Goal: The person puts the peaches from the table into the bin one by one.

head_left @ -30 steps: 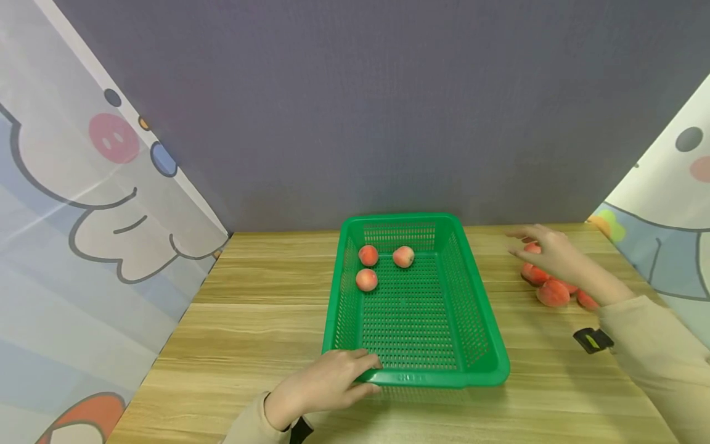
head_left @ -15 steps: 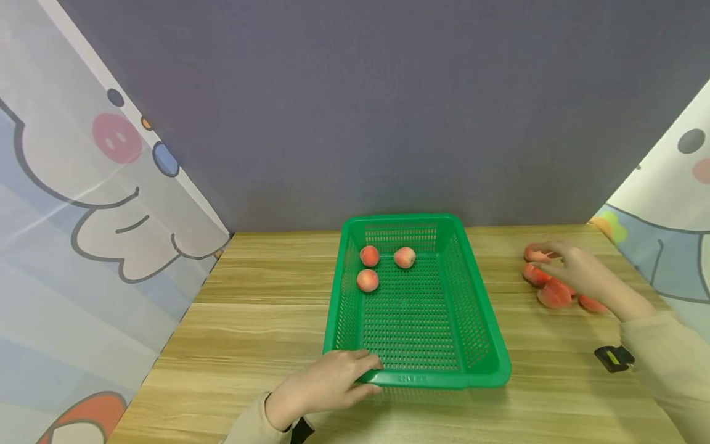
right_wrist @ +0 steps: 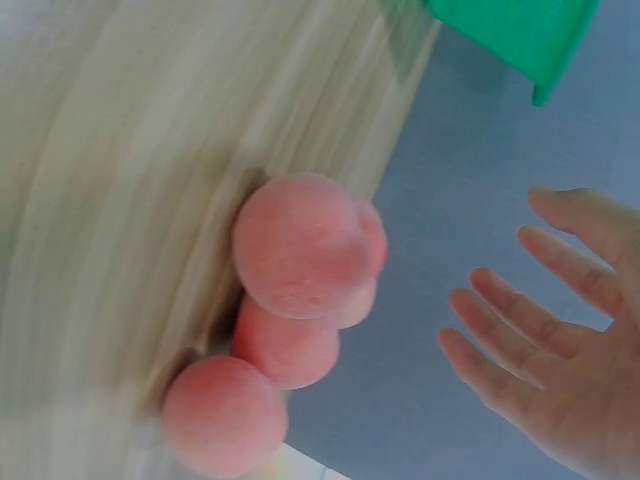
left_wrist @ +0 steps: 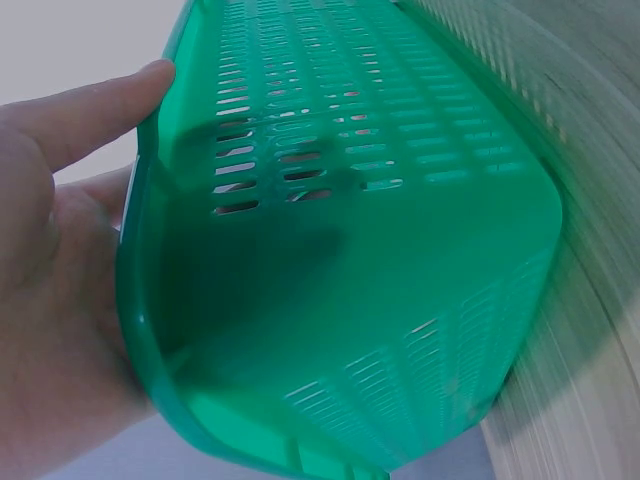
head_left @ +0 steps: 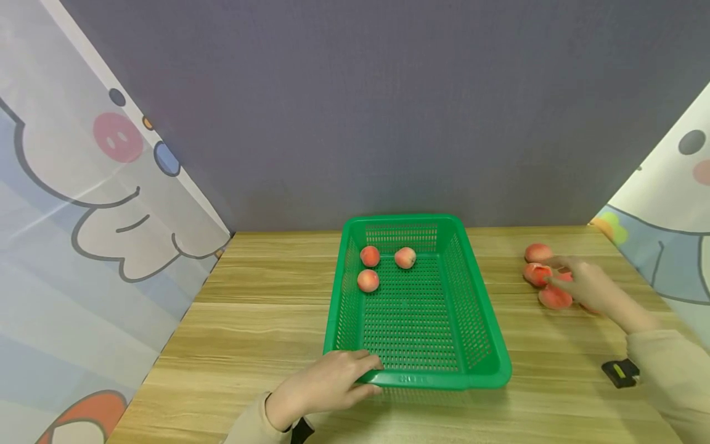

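Head view: your left hand (head_left: 324,388) grips the green basket (head_left: 477,345) at its 7 o'clock corner, fingers curled over the rim. Three peaches (head_left: 368,256) lie in the basket's far end. Your right hand (head_left: 588,287) hovers over the loose peaches (head_left: 537,253) at 3 o'clock on the tabletop (head_left: 249,320).

Left wrist view: thumb and palm of left hand (left_wrist: 60,300) clamp the basket (left_wrist: 360,300) rim.

Right wrist view: right hand (right_wrist: 560,340) spread wide, holding nothing; blurred peaches (right_wrist: 300,250) clustered just beside it, not touching.

wooden table (head_left: 249,333) | grey back wall (head_left: 355,111) | cartoon-print curtains (head_left: 83,216) (both sides) | small black object (head_left: 620,372)
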Demonstrator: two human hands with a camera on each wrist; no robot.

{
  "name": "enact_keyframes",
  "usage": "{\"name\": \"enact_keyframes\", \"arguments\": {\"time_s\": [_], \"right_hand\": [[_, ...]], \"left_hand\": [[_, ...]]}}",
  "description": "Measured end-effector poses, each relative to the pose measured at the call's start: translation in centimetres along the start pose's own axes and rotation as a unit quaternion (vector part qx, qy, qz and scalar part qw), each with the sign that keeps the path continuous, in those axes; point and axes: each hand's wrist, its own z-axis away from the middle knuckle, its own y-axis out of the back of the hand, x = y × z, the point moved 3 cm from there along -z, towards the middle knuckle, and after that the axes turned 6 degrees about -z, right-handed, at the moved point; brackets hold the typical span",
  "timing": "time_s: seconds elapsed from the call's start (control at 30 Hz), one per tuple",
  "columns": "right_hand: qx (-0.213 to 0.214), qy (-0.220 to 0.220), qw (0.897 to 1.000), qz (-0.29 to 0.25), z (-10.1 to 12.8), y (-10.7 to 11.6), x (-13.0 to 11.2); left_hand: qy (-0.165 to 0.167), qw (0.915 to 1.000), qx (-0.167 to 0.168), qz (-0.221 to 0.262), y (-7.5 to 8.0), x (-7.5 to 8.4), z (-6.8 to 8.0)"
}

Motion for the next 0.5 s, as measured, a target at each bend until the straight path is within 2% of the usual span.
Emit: {"name": "enact_keyframes", "arguments": {"time_s": [0.4, 0.5], "right_hand": [[0.056, 0.068, 0.995, 0.048, 0.7, -1.2, 1.4], [0.055, 0.067, 0.994, 0.063, 0.8, -1.7, 1.6]], "left_hand": [[-0.001, 1.0000, 0.002, -0.005, 0.0, 0.1, 0.0], [-0.002, 1.0000, 0.003, -0.005, 0.0, 0.1, 0.0]]}}
